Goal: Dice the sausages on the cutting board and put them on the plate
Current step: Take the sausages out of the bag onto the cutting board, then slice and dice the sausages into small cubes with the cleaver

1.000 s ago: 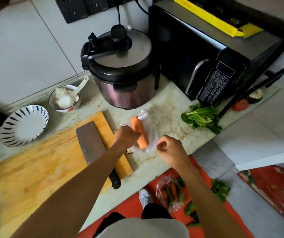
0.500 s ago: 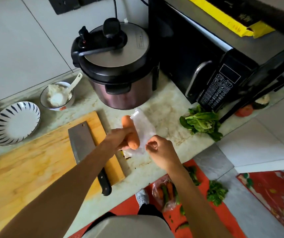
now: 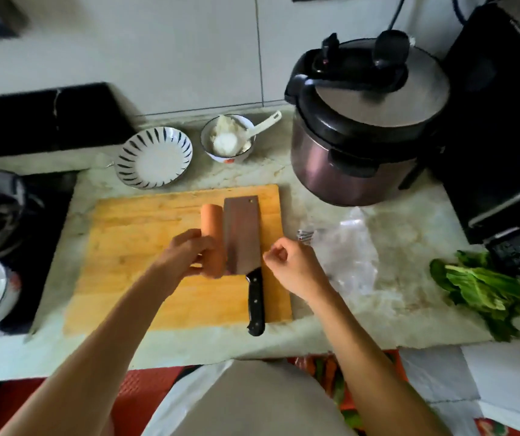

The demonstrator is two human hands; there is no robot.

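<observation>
Left hand (image 3: 189, 251) grips 1 sausage (image 3: 212, 234) over the cutting board (image 3: 132, 243) – right hand (image 3: 287, 262) loosely curled, empty. Risk: reaching fingers brush the cleaver (image 3: 241, 234) edge beside the sausage.

Both bare forearms reach in from six o'clock, converging toward twelve. The left hand (image 3: 189, 253) has its fingers curled around a held object, thumb on the near side. The right hand (image 3: 290, 265), at its three o'clock, is loosely curled and holds nothing.
</observation>
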